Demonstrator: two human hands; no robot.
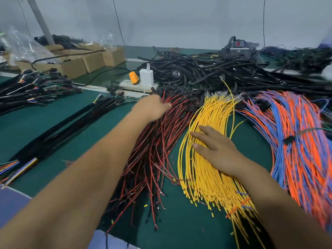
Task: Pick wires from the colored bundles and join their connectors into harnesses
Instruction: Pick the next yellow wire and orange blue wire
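Yellow wires (pixel 206 159) lie under the flat, spread right hand (pixel 215 148); left hand (pixel 152 106) fingers blurred, state unclear.

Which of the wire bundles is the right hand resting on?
The yellow bundle, in the middle. The right hand lies flat on it, with the red-and-black bundle to its left and the orange-and-blue bundle to its right.

The single head-worn camera looked forward and down, close over the green bench (pixel 53 123), toward the far wall
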